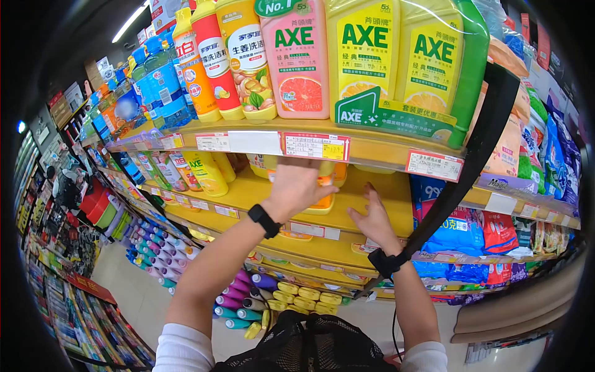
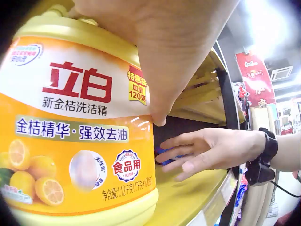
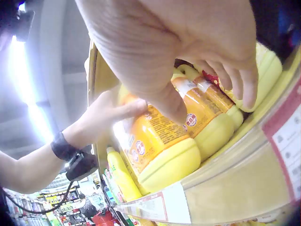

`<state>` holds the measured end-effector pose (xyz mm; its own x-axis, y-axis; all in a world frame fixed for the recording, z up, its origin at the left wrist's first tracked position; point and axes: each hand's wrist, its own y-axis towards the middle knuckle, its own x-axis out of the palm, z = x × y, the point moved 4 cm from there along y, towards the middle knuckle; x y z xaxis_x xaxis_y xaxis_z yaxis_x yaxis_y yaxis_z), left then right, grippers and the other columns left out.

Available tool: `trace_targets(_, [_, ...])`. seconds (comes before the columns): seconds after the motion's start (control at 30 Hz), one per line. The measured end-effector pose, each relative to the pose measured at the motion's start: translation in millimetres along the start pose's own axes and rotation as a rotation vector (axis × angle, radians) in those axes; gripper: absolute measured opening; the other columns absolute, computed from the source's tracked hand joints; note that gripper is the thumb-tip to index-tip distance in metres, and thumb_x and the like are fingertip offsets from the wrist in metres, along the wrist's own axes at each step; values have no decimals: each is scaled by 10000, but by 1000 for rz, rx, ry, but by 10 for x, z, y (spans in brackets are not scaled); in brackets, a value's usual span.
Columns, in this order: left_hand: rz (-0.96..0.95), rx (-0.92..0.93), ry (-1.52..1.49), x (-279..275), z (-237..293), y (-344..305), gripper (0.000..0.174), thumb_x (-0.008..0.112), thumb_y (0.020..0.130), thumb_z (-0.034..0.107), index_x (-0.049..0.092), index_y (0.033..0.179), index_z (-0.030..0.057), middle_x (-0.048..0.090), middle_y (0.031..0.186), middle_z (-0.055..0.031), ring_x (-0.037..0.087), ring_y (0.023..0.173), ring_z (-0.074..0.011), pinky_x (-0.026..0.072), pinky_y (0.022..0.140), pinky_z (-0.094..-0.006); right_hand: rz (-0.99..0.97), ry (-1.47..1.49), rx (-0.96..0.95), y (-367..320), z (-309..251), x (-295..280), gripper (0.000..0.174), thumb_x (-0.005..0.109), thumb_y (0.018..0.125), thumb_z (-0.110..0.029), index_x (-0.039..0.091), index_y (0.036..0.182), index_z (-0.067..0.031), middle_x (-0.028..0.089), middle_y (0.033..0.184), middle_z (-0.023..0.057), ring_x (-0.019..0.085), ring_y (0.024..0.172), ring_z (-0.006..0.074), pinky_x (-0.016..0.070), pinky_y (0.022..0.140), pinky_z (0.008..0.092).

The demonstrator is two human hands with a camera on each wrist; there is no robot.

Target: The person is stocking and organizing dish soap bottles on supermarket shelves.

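Observation:
An orange and yellow bottle of dish soap (image 2: 77, 162) stands on the second shelf (image 1: 260, 208), its front label facing out in the left wrist view. My left hand (image 1: 299, 189) grips it near the top, thumb lying along its side; the fingertips are hidden under the upper shelf's edge. To the right of the bottle, my right hand (image 1: 375, 217) is held over the shelf with spread, relaxed fingers and nothing in it. In the right wrist view, more orange dish soap bottles (image 3: 202, 110) stand in a row beside the gripped one.
The upper shelf edge with price tags (image 1: 316, 146) overhangs the hands, bearing large AXE bottles (image 1: 365, 56). A black post (image 1: 462, 155) rises at the right. Yellow AXE bottles (image 1: 207, 175) stand further left on the second shelf. Several bottles (image 1: 238, 310) crowd the floor level below.

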<state>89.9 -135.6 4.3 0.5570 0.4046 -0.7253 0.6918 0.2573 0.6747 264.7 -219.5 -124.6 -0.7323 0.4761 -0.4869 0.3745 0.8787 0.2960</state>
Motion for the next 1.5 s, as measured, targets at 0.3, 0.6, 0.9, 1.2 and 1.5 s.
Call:
trace_targets(0.3, [102,85,-177,398,971,457,793,793,695,424,524,1311,4,577,1241,-237,550,1170,-401,440,970,-498,228,53,-114,-211,160,-224,757,766,805,-154,333,1388,58,467,1372,266,490,1274,367,416,1029,388])
trace_targets(0.6, [165,223,-213,458,1245,695,495,660,734,67,567,1207,-48,623,1154,-227,604,1098,-389,488,938,-459,437,-186,-111,-401,282,-526,825,770,813,-122,278,1455,37,466,1374,243,477,1275,367,394,1060,409])
trace_targets(0.9, [101,264,-295,693,1088,745,391,612,832,125,592,1207,18,629,1140,-226,606,1092,-394,490,917,-460,407,-128,45,-221,305,-461,823,765,816,-106,258,1446,53,448,1378,287,442,1300,417,381,1070,430])
trace_targets(1.2, [146,88,-523,940,976,949,349,578,881,159,599,1197,12,625,1159,-231,595,1104,-401,465,953,-465,473,-209,127,66,539,-396,755,710,853,-136,278,1441,61,401,1421,309,394,1319,459,341,1105,435])
trace_targets(1.5, [-121,201,-318,756,821,515,480,643,887,279,542,1280,23,550,1346,-180,518,1226,-383,398,1042,-484,425,-211,147,28,695,-372,712,636,899,-179,266,1459,56,383,1434,314,420,1295,477,384,1082,462])
